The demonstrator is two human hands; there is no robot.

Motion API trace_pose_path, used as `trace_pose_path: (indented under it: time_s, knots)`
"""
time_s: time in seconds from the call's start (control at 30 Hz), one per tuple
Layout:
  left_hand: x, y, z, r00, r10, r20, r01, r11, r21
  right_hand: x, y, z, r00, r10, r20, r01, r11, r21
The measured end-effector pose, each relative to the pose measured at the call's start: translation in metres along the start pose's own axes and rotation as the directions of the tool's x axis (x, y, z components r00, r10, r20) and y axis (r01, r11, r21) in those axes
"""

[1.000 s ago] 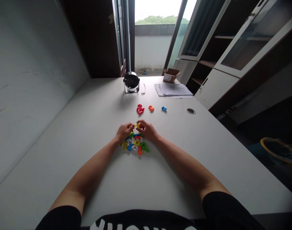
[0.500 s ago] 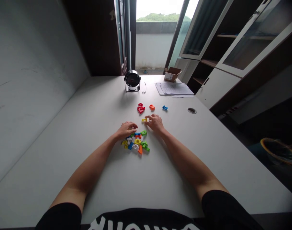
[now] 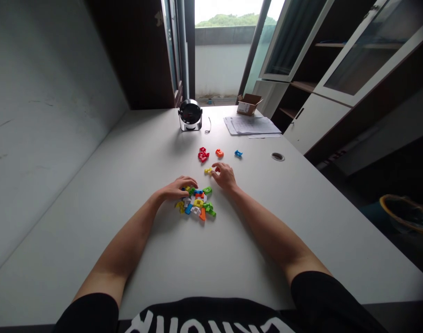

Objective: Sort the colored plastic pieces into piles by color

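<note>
A heap of small coloured plastic pieces (image 3: 198, 204) lies on the white table (image 3: 135, 152) in front of me. My left hand (image 3: 177, 188) rests on the heap's far left edge with its fingers stretched flat over the pieces, gripping nothing. My right hand (image 3: 226, 176) is just beyond the heap to the right. Its thumb and fingertips pinch a small yellow piece (image 3: 208, 171) that sits on the table. Further back lie a red cluster (image 3: 202, 155), an orange piece (image 3: 219, 152) and a blue piece (image 3: 238, 153), set apart in a row.
A small round fan (image 3: 190, 115) stands at the back of the table with a thin cord beside it. A stack of papers (image 3: 252, 125) and an open cardboard box (image 3: 248, 104) lie at the back right. A cable hole (image 3: 277, 157) is near the right edge. A wall runs along the left.
Both hands held the yellow piece together above the heap. My right hand then carried it away to the far right and set it down. My left hand dropped onto the heap.
</note>
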State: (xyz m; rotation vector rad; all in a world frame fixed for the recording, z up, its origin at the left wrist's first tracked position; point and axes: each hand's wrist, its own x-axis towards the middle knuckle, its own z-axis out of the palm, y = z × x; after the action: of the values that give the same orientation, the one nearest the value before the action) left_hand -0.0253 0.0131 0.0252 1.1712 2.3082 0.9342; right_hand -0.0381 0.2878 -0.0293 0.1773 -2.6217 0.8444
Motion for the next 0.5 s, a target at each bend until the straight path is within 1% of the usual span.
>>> trace_pose_path:
  time_s: [0.1,0.33,0.5]
  knots:
    - [-0.001,0.001,0.002,1.000,0.010,-0.020,-0.010,1.000,0.020,-0.001,-0.001,-0.001,0.999,-0.027,-0.024,0.028,0.999,0.023]
    - [0.001,-0.006,0.013,0.984,-0.016,-0.179,0.022,0.999,0.032,-0.002,-0.004,-0.001,0.993,-0.114,-0.026,0.116,0.990,0.080]
    - [0.007,-0.007,0.024,0.943,-0.082,-0.321,0.108,0.992,0.063,-0.004,-0.007,-0.002,0.988,-0.155,-0.026,0.157,0.984,0.086]
